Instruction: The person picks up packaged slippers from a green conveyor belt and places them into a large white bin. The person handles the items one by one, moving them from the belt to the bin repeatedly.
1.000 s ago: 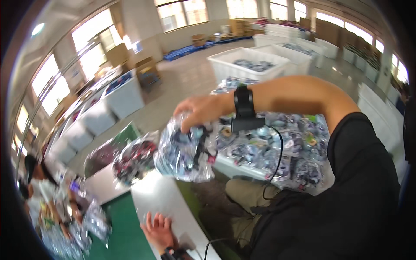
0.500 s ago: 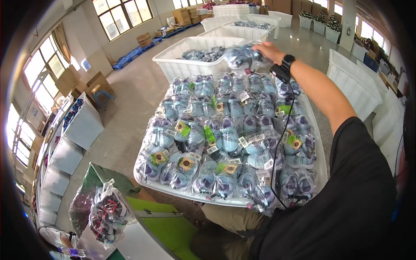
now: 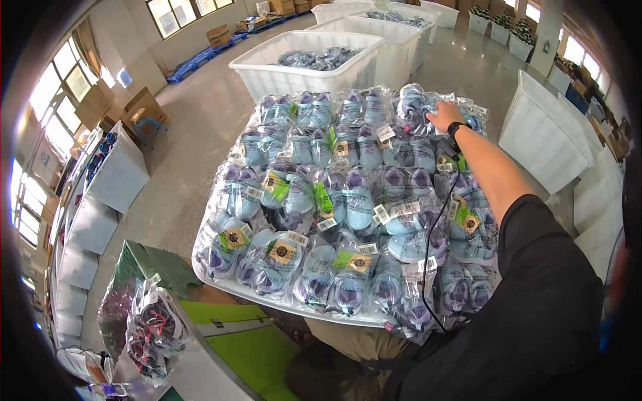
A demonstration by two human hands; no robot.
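Note:
My right hand [image 3: 444,117] is at the far right of the load, its fingers closed on a clear plastic bag with a pair of light blue and purple shoes [image 3: 412,105]. That bag lies on the back row, at the right. Rows of similar bagged shoe pairs [image 3: 358,200] fill the white bin [image 3: 307,306] in front of me, many with barcode stickers and green or brown tags. A black device with a cable sits at my right wrist. My left hand does not show.
Behind the load stands a white bin [image 3: 244,65] holding more bagged shoes, with further bins beyond it. White bins [image 3: 542,127] line the right side, others [image 3: 120,174] the left. At lower left a bag of dark and red shoes [image 3: 155,327] lies by a green sack [image 3: 157,260].
My right hand has carried the bagged shoes from above the gap behind the load rightward and down onto the back right of the rows. The view has shifted slightly.

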